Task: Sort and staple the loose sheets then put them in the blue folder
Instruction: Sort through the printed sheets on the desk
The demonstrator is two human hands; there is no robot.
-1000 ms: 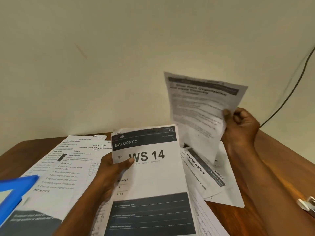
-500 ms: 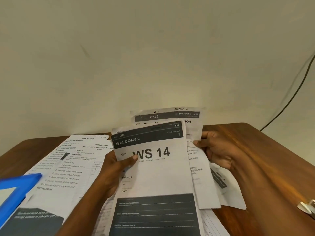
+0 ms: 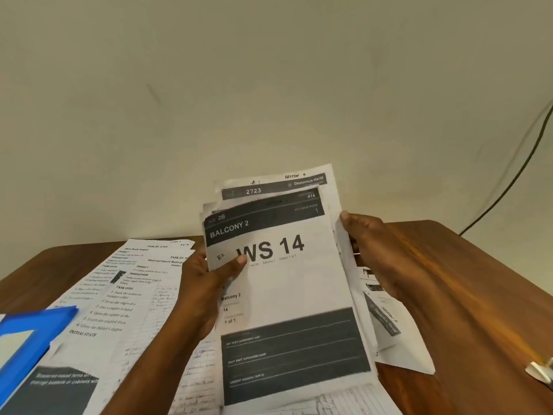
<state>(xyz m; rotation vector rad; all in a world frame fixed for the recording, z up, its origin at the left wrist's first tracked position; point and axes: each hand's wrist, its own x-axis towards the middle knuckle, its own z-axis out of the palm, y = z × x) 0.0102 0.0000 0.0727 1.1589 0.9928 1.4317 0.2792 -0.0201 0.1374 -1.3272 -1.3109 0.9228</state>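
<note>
I see left hand point(image 3: 206, 283) and right hand point(image 3: 374, 250) gripping a thin paper stack point(image 3: 284, 283), fingers curled round its edges; glossy blue folder point(image 3: 27, 339) flat on wood-grain counter point(image 3: 449, 280)

You have a white printed paper sheet point(image 3: 287, 283) in front, with a dark grey header band, bold black "WS 14" lettering and a dark grey block ruled with pale lines low down. Behind it, your white sheet with a grey "2723" strip point(image 3: 269, 187) shows. The glossy blue plastic folder point(image 3: 27, 339) carries a pale cream panel. Your wooden table point(image 3: 449, 280) is reddish-brown, streaked with orange grain. White loose sheets with black text point(image 3: 119, 295) lie on it.
</note>
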